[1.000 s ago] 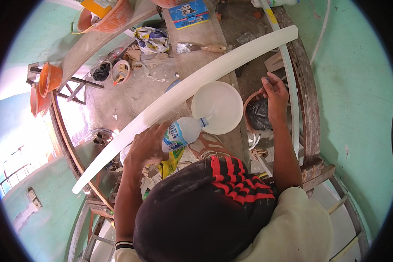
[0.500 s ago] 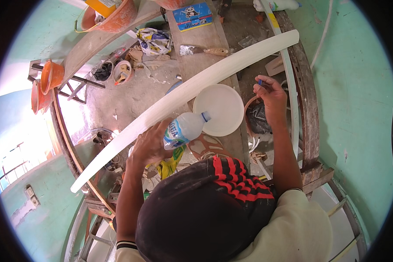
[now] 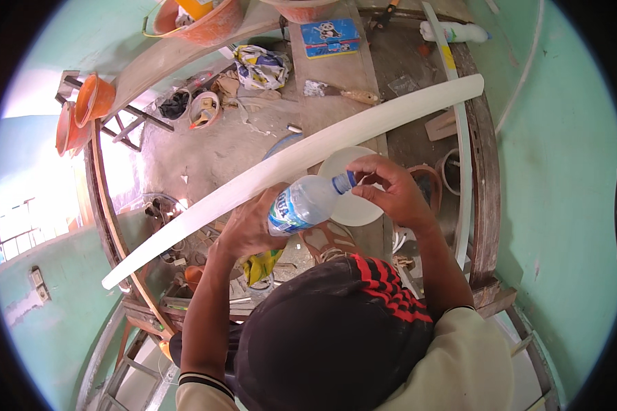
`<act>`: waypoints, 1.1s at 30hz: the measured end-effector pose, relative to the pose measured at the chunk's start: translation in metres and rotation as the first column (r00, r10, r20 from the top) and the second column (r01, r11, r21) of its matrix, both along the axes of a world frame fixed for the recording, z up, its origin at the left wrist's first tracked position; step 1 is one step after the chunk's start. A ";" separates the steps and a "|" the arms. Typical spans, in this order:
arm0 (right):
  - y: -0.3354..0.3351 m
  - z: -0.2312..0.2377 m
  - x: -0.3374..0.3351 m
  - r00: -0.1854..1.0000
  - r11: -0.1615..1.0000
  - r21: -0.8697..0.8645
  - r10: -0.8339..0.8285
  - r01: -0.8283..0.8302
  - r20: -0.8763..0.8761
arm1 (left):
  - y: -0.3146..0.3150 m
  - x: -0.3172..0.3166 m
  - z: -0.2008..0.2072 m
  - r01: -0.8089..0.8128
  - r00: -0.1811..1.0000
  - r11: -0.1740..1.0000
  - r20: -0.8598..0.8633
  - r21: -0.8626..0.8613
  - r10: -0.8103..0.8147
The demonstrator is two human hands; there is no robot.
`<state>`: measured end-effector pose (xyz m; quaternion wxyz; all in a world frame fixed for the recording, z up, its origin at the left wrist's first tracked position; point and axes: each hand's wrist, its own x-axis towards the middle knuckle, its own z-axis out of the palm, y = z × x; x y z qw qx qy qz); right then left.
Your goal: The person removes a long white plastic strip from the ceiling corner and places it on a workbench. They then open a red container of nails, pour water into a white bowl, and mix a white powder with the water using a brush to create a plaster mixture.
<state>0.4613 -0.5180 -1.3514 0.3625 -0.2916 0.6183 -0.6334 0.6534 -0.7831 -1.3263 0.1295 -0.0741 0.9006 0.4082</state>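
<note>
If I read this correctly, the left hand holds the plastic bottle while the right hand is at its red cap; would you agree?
Not quite: the cap is blue, not red, as the head view shows. The left hand does hold the plastic bottle, with the right hand at the cap.

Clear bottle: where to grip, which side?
Probably the broad body of the clear bottle, from the left, where the left hand wraps it: its narrow end points right, and the right hand has fingers at the blue cap, crowding that end.
</note>
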 end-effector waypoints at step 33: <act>-0.069 0.055 -0.014 0.963 0.939 -0.217 -0.269 0.266 0.015 | 0.015 -0.046 0.058 -0.274 0.949 0.958 -0.186 -0.081 0.256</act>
